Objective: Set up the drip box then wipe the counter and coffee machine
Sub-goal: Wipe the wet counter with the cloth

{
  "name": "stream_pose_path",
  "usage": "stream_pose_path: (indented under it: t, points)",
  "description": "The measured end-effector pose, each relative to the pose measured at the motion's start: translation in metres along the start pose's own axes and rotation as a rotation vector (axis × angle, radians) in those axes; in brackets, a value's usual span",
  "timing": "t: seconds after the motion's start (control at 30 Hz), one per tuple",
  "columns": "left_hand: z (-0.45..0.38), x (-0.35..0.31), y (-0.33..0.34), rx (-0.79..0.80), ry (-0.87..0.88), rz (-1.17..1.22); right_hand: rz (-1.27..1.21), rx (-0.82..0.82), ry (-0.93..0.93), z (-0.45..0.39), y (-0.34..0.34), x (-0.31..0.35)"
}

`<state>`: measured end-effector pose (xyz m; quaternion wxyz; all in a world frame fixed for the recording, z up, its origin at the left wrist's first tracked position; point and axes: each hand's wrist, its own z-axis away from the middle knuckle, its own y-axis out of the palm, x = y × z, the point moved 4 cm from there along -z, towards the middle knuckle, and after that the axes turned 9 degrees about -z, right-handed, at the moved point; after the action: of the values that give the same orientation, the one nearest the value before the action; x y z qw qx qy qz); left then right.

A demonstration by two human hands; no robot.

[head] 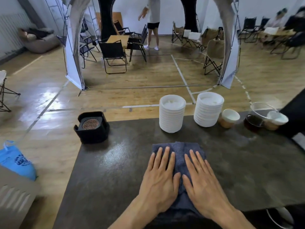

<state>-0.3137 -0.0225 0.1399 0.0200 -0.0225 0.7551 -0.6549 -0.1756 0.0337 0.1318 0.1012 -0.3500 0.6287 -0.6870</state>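
A: Which step are you on?

B: By the look of it, the wiping — your left hand (159,179) and right hand (200,180) both lie flat on the dark blue cloth (179,153), fingers straight and slightly spread, pressing it onto the counter (115,171). Neither hand grips anything; the palms just bear down.

A: And the drip box?

B: The black drip box (92,128) sits at the counter's far left corner, well apart from your hands, with its round metal grate facing up. I'd judge that part done, though you can't confirm it from here.

A: What does the next move call for?

B: Probably a sweep with steady downward pressure — and mind the two stacks of white lids (171,114) just beyond the cloth, plus the paper cups (229,119) and the glass carafe (257,119) to the right. Push too far forward and you'd nudge them. The coffee machine (295,116) seems to be the dark shape at the right edge; it's mostly cut off
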Motion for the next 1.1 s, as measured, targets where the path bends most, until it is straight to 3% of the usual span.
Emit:
stream_pose_path:
  t: [0.17, 0.27, 0.33, 0.43, 0.5, 0.57, 0.83, 1.1]
  points:
    - [-0.026, -0.030, 0.002, 0.091, 0.041, 0.050, -0.039, 0.070, -0.001, -0.003, -0.021, -0.037]
    - [-0.027, -0.017, -0.012, 0.043, 0.005, 0.281, -0.367, -0.057, 0.101, -0.017, -0.050, -0.029]
    - [-0.038, 0.005, -0.030, -0.032, -0.250, 0.712, -0.761, -0.165, 0.255, -0.042, -0.072, -0.029]
    - [-0.067, 0.034, -0.046, -0.134, -0.654, 1.312, -1.328, -0.110, 0.432, -0.090, -0.083, -0.021]
    - [-0.089, 0.044, -0.042, -0.114, -0.825, 1.551, -1.541, -0.082, 0.498, -0.117, -0.081, -0.014]
    - [-0.104, 0.050, -0.035, -0.103, -0.894, 1.603, -1.588, -0.056, 0.518, -0.136, -0.077, -0.008]
    - [-0.110, 0.056, -0.034, -0.106, -0.723, 1.687, -1.612, 0.059, 0.405, -0.158, -0.062, 0.026]
    - [-0.077, 0.134, -0.049, -0.260, -0.684, 1.643, -1.527, 0.231, 0.272, -0.186, -0.041, 0.119]
